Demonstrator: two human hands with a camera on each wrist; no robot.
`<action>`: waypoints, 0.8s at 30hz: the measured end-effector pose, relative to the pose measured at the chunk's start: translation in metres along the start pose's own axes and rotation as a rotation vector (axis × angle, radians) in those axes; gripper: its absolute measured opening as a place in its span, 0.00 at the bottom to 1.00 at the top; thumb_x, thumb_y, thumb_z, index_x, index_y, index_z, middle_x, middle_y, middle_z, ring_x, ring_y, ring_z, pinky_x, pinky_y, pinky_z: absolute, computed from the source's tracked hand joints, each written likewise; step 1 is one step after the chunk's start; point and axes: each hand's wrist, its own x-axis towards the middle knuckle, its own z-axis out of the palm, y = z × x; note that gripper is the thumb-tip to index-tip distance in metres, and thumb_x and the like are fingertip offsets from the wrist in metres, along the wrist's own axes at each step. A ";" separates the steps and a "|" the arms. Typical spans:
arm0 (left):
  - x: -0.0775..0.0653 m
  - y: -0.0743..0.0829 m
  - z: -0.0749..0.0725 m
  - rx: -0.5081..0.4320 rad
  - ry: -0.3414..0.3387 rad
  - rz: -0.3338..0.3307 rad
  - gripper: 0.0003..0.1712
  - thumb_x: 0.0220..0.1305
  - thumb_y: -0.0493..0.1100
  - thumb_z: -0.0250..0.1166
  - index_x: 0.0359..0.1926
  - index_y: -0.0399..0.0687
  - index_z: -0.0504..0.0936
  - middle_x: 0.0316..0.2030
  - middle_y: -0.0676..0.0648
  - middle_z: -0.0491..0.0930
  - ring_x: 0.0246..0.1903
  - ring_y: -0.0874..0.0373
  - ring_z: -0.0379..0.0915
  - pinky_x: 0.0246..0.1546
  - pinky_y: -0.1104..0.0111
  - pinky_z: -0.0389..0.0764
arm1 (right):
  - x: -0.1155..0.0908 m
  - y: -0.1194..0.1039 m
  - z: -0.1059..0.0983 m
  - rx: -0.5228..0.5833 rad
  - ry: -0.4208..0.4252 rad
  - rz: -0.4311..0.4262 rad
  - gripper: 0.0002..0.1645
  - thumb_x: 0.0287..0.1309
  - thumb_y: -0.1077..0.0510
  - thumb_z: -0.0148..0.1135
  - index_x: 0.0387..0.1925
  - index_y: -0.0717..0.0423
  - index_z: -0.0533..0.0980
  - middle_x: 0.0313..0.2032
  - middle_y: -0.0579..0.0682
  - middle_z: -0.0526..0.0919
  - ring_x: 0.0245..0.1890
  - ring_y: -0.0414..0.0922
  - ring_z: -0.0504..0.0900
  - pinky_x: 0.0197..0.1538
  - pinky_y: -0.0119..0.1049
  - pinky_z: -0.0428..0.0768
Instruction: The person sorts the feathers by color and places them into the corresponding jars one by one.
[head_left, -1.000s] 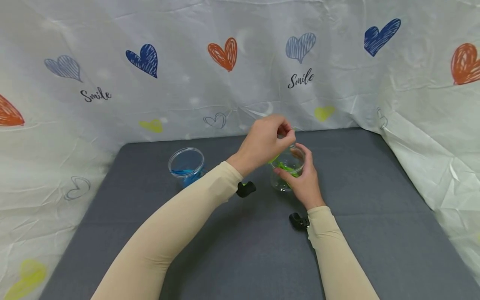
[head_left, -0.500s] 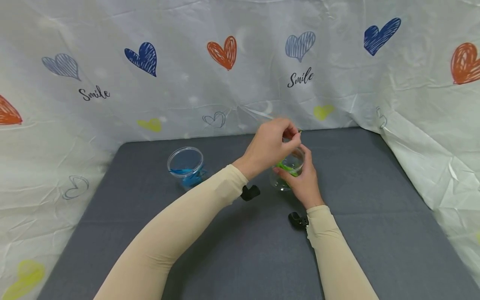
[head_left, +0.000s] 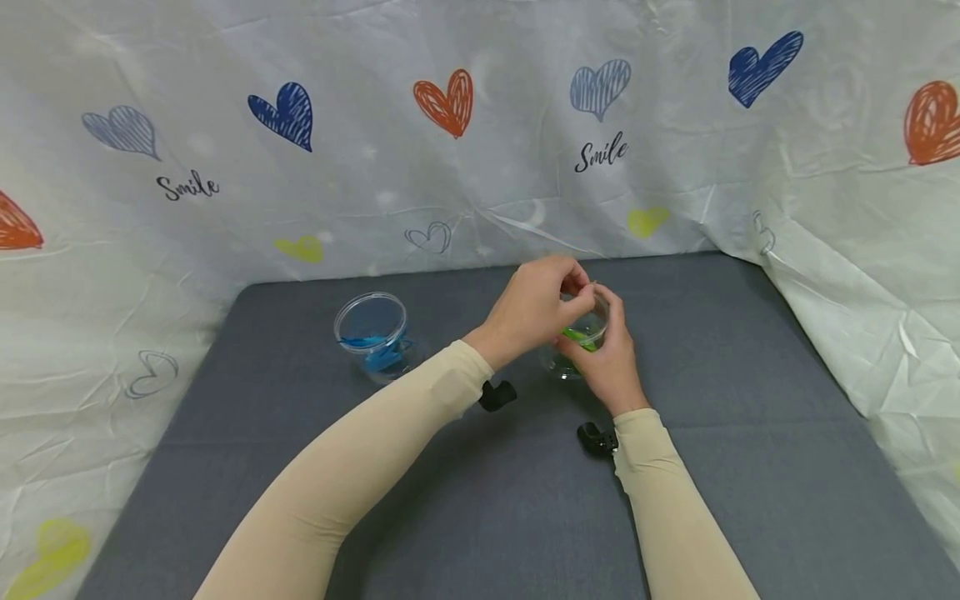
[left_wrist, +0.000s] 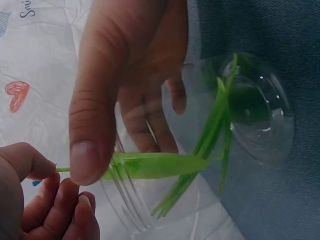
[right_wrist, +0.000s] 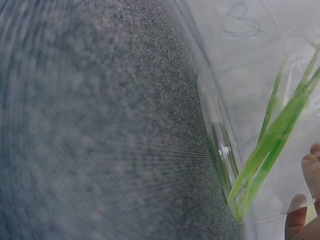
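Note:
A clear plastic jar (head_left: 564, 367) stands upright on the grey table, with several thin green leaf blades (left_wrist: 202, 135) leaning inside. My right hand (head_left: 609, 367) grips this jar near its rim, thumb in front and fingers round the far side. Above the mouth, my left hand (head_left: 536, 304) pinches the thin stem of a broad green leaf (left_wrist: 160, 166). Most of that leaf hangs inside the jar in the left wrist view. Through the jar wall, the blades (right_wrist: 272, 135) also show in the right wrist view. My left hand hides part of the rim in the head view.
A second clear jar (head_left: 371, 304), holding blue pieces (head_left: 384, 354), stands to the left beyond my left forearm. Grey cloth (head_left: 480, 517) covers the table. A white curtain printed with hearts (head_left: 510, 183) hangs behind and at both sides.
My left hand shifts right over the jar, then comes down at its mouth, with the leaf lowered inside. My right hand and the jar stay almost in place.

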 end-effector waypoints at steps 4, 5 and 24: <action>-0.001 -0.002 0.002 0.020 -0.016 -0.003 0.07 0.77 0.48 0.64 0.44 0.51 0.86 0.40 0.53 0.85 0.39 0.62 0.82 0.42 0.69 0.85 | 0.000 0.001 -0.001 0.002 0.002 -0.011 0.55 0.64 0.41 0.78 0.83 0.36 0.56 0.80 0.45 0.68 0.80 0.48 0.66 0.80 0.64 0.64; -0.001 -0.002 0.003 0.021 -0.021 -0.004 0.07 0.77 0.47 0.64 0.44 0.51 0.86 0.40 0.54 0.85 0.39 0.63 0.82 0.41 0.69 0.85 | 0.000 0.001 -0.001 0.001 0.001 -0.011 0.55 0.64 0.41 0.78 0.83 0.36 0.55 0.80 0.46 0.68 0.80 0.49 0.66 0.80 0.64 0.64; -0.009 -0.013 -0.005 -0.012 -0.094 0.041 0.06 0.76 0.45 0.63 0.46 0.53 0.86 0.45 0.54 0.86 0.46 0.59 0.85 0.48 0.68 0.85 | 0.001 0.000 0.000 0.003 -0.008 0.010 0.54 0.66 0.41 0.77 0.83 0.35 0.55 0.78 0.46 0.71 0.80 0.49 0.67 0.79 0.63 0.66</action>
